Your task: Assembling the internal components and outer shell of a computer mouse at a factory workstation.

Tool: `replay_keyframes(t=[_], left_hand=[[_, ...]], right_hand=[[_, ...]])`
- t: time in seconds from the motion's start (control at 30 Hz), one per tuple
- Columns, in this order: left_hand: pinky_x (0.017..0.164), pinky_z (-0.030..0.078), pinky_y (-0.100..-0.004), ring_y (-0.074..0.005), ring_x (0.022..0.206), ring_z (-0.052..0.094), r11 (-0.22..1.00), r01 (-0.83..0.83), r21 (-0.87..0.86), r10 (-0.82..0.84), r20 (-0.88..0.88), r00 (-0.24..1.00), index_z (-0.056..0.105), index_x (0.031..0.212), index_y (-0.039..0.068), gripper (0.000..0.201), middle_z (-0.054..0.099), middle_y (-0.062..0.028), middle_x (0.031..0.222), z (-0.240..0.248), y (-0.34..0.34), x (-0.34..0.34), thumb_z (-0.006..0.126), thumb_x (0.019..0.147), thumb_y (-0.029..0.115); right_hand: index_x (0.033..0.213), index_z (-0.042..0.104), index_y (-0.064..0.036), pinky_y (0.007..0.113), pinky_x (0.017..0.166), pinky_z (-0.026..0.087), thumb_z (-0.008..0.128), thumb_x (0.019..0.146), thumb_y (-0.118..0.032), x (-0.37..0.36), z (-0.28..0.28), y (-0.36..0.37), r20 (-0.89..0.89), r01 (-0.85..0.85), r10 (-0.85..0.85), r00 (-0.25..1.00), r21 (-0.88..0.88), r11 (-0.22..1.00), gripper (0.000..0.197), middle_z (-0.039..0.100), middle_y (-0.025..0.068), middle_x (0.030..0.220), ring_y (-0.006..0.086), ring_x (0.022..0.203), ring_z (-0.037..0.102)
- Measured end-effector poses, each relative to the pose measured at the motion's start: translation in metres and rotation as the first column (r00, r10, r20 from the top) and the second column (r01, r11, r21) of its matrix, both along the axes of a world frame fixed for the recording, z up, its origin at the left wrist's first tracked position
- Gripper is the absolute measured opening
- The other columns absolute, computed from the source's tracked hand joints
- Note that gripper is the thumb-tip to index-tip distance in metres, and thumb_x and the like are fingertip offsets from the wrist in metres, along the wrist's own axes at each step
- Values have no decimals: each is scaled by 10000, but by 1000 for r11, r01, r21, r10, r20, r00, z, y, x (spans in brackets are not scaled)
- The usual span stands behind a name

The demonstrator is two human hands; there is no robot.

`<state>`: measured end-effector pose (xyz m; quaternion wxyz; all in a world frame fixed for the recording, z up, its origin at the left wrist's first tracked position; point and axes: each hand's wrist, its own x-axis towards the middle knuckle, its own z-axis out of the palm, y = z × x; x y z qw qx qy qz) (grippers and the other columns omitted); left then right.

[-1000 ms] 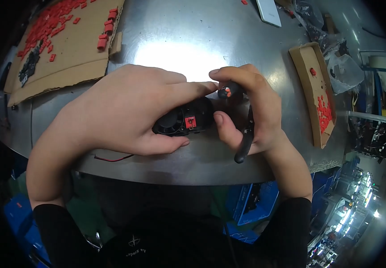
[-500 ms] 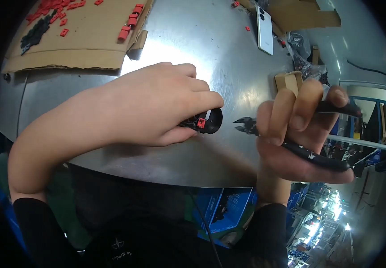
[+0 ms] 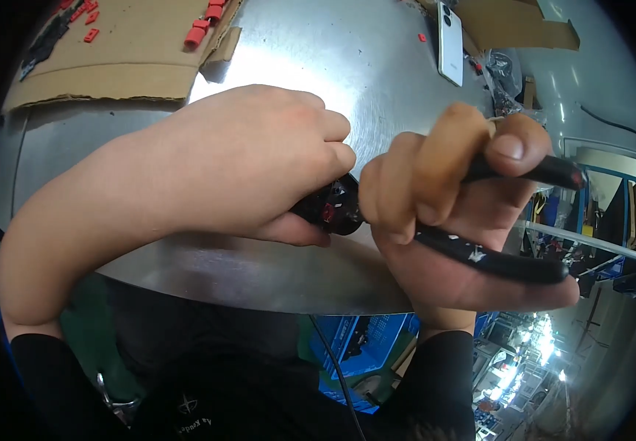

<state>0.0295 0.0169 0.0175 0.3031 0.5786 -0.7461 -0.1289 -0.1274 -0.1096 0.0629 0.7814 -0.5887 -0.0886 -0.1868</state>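
Note:
My left hand [image 3: 259, 162] is closed around a small black part [image 3: 346, 209] with a red piece set in its end. Most of that part is hidden under my fingers. In my right hand [image 3: 450, 184] is a pair of cutting pliers [image 3: 509, 261] with black handles, the fingers wrapped about them and one handle between finger and palm. The cutter's jaws are hidden behind my right fingers and lie close to the end of the black part. Whether they touch the red piece, I cannot tell.
A cardboard sheet [image 3: 134, 77] at the far left carries several red pieces [image 3: 199, 33] and a black glove-like item [image 3: 46, 45]. A white phone [image 3: 450, 48] lies at the far right beside cardboard and clear plastic bags. Below the metal table's edge stands a blue crate [image 3: 377, 345].
My right hand has moved left with the cutting pliers, bringing their jaws up to the black part. The left hand still holds that part. The whole view has shifted slightly.

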Motion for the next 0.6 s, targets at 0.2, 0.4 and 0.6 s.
replay_keyframes(t=[0.2, 0.4, 0.6], left_hand=[[812, 545, -447, -363, 958, 674, 996, 2, 93, 2, -38, 999, 687, 1038, 111, 407, 684, -103, 1032, 4, -2, -2, 876, 722, 283], [768, 552, -439, -357, 907, 688, 987, 14, 161, -7, -44, 999, 687, 1043, 107, 394, 691, -110, 1023, 5, -2, -1, 858, 754, 313], [765, 544, -449, -357, 875, 674, 990, 5, 142, -2, -24, 1000, 696, 950, 75, 367, 663, -118, 947, 8, 1, -1, 849, 752, 344]], right_hand=[[1323, 525, -170, 329, 559, 412, 715, 802, -783, 3, -6, 0, 30, -2, 2, 1000, -13, 1000, 826, 501, 60, 840, 184, 616, 521], [1275, 537, -149, 333, 572, 415, 727, 818, -752, 2, -4, -2, 69, -160, 167, 984, -93, 983, 780, 514, 80, 845, 192, 621, 520], [1231, 555, -123, 328, 573, 397, 743, 826, -728, -4, -5, 17, 24, 13, -14, 1000, 54, 998, 752, 499, 75, 841, 191, 616, 493]])
